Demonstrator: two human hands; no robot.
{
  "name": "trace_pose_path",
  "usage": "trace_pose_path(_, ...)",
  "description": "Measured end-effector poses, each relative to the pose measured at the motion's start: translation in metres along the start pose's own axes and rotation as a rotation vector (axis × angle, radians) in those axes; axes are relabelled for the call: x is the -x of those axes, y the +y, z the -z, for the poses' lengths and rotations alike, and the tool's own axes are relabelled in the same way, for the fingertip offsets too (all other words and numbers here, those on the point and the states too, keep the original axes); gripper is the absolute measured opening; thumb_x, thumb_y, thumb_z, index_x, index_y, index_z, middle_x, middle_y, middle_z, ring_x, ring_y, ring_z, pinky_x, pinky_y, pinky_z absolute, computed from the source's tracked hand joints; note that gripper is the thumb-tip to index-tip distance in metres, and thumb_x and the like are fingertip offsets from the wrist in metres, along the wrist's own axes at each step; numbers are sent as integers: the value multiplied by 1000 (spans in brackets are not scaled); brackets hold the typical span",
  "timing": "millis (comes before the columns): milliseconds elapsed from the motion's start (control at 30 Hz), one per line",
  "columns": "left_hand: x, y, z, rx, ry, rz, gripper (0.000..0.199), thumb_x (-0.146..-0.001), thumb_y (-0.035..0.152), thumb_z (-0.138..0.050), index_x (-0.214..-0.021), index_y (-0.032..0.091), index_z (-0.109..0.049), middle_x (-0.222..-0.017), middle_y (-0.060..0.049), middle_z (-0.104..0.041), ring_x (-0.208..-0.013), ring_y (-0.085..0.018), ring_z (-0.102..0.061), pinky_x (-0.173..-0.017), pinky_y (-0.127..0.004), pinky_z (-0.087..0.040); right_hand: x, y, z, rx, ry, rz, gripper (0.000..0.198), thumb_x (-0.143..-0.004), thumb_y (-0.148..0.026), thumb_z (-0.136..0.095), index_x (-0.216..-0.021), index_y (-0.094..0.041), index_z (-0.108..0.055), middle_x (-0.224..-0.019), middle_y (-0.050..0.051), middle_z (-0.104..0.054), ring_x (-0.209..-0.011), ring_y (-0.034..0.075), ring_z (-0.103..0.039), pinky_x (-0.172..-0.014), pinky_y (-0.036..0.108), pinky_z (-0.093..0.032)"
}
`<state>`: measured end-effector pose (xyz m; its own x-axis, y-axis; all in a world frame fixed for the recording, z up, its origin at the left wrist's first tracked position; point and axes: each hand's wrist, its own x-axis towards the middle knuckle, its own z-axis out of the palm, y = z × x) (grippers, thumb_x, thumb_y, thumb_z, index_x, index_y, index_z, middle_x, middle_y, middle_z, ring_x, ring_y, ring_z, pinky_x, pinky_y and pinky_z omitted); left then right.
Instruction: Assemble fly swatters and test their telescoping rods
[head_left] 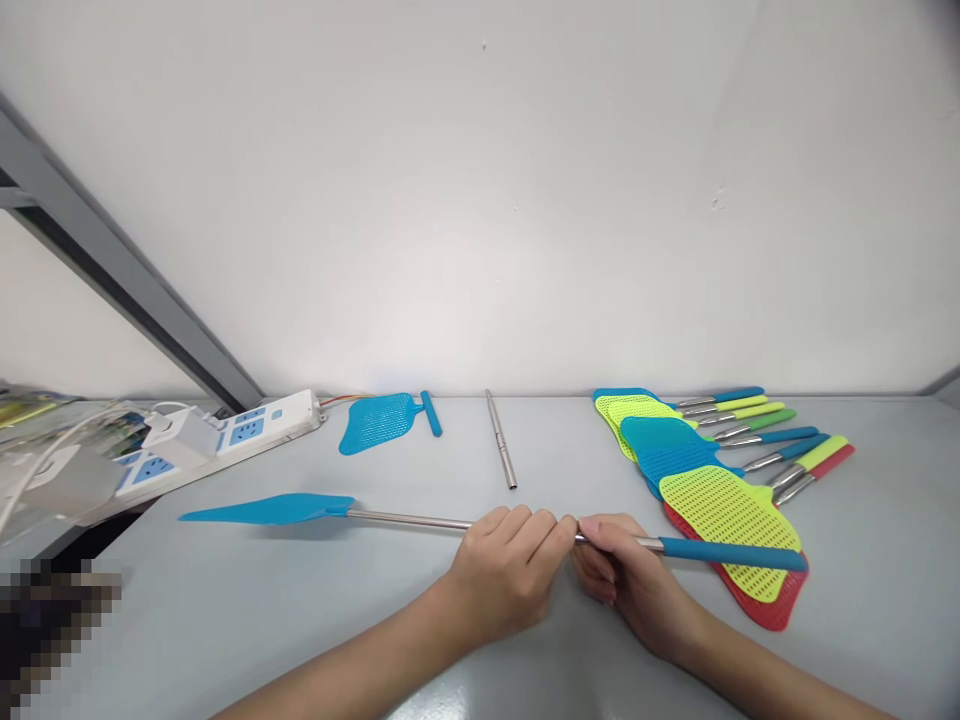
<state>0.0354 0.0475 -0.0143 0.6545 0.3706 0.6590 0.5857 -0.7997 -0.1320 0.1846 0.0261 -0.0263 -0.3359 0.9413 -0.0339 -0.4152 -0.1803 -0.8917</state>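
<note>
A blue fly swatter (pixel 409 519) with a metal telescopic rod lies across both hands, its flat head to the left and its blue grip to the right. My left hand (pixel 514 570) is closed around the middle of the rod. Close beside it, my right hand (pixel 630 580) pinches the thicker metal section near the grip. Behind the hands, a loose metal rod (pixel 501 440) rests on the table. Farther left lie a separate blue swatter head (pixel 379 420) and a short blue grip (pixel 431 414), touching or nearly so.
At right, several assembled swatters in blue, yellow-green (pixel 720 515), green and red (pixel 780 610) lie overlapped on the grey table (pixel 300 620). A white power strip (pixel 262 425) with plugs and cables occupies the left. A white wall (pixel 510 200) rises behind; a grey metal post (pixel 127 245) slants at left.
</note>
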Motion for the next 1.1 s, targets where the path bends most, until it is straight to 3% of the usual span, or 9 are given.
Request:
trace_pose_path(500,3,1,-4,-36,-17,47,10,-82,18,-43,-85,18,-53,-56,4,-48,-51,-10,-40,-50,-26,-23,0,2,0,14,19,-5,42,-80,-32,-43,-43,-18,-29,-43,-5,-27,-42,7,-27,-44,24,-19)
trace_pose_path(833,-2,2,1,-27,16,75,30,-86,27,-37,-59,17,-45,-50,3,-42,-46,-11,-36,-47,-26,-22,0,-1,-2,236,-16,-76,46,-83,-45,-40,-47,-17,-31,-42,-6,-23,-41,6,-19,-40,24,-12)
trace_pose_path(1100,-3,2,2,-41,-30,117,34,-87,31,-34,-57,17,-44,-50,3,-44,-46,-11,-37,-46,-26,-24,-1,-2,-3,287,1,-69,49,-84,-43,-39,-44,-17,-29,-41,-5,-27,-41,7,-24,-42,24,-16)
